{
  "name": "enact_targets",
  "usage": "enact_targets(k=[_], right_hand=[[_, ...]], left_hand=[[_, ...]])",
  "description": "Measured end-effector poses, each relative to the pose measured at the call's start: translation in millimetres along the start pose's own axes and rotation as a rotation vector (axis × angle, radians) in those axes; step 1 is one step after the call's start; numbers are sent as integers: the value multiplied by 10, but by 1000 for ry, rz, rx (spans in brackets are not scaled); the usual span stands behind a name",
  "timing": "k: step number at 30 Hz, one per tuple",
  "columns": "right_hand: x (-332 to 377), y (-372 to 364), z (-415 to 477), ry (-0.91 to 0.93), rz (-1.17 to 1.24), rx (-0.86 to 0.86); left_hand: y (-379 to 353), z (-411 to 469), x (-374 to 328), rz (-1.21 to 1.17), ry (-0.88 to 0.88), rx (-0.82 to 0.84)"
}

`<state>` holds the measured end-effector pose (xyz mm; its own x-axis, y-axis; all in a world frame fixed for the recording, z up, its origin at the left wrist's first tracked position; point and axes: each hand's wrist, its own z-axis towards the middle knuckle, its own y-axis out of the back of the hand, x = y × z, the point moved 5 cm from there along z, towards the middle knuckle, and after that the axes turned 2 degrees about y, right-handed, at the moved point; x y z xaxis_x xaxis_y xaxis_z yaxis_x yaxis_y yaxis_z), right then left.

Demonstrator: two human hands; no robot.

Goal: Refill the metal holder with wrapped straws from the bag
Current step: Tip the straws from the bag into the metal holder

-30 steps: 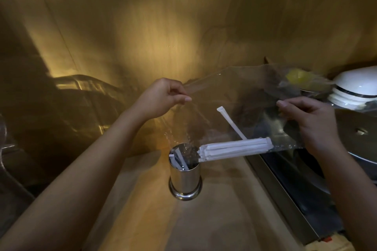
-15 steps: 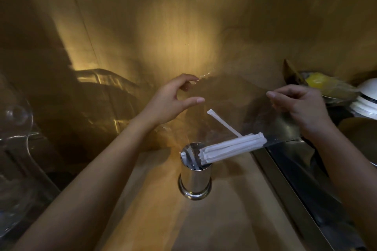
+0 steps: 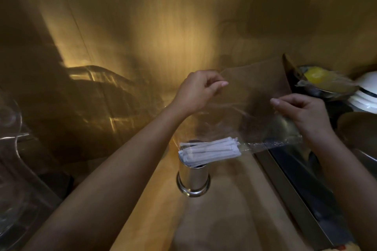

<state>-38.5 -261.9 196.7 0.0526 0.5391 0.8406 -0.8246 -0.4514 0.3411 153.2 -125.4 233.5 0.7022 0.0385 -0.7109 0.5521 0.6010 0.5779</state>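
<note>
Two pinches: our left hand (image 3: 196, 92) and right hand (image 3: 302, 114) clamp flimsy bag (image 3: 255, 95) corners; light straws (image 3: 210, 151) hang below fingers over holder (image 3: 192, 177).

Pretty dim here, we only get a warm yellow glow on the back wall (image 3: 163, 32); heavy shadows left, motion blur, wide-angle warping at the edges.

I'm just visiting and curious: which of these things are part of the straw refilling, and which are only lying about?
In use: clear bag, pinched by left hand and right hand; wrapped straws lying across the holder's mouth; metal holder.

Lying about: yellow item in a bowl; white lids; clear plastic thing on the left.
</note>
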Motion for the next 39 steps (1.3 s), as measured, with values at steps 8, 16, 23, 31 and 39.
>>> enact_targets(k=[8, 16, 23, 31, 39], right_hand=[[-373, 80, -278, -131, 145, -146], [-907, 27, -688, -388, 444, -239], [-938, -217, -740, -487, 616, -164], [-683, -132, -487, -380, 585, -188], [-523, -134, -334, -301, 503, -124]], left_hand=[[43, 10, 82, -73, 6, -41], [104, 15, 79, -129, -6, -29], [162, -13, 89, -151, -19, -25], [347, -77, 178, -263, 30, -91], [470, -159, 353, -354, 62, -145]])
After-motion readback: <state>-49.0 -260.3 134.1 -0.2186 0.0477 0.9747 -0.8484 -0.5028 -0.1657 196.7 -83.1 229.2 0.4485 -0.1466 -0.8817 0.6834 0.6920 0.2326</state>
